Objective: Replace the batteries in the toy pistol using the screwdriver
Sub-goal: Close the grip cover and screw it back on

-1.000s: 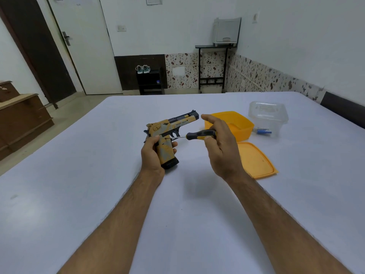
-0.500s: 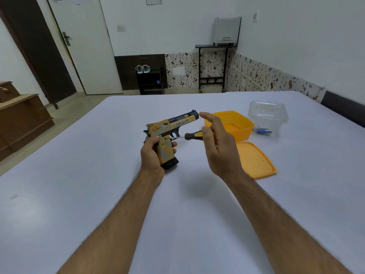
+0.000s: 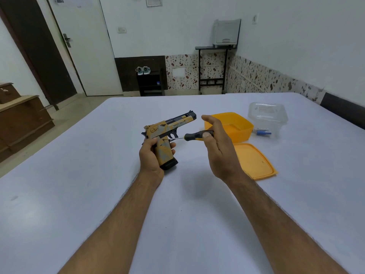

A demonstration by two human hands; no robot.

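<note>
Between R fingertips: screwdriver handle.

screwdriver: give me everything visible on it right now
The screwdriver is small, with a black and yellow handle that looks plastic or rubbery and a thin bare metal shaft. It lies nearly level, held above the table, handle toward the right. The right hand pinches the handle's rear end between thumb and fingers. The tip meets the side of the toy pistol just above the grip, which the left hand holds. The tip type is too small to tell.
</note>
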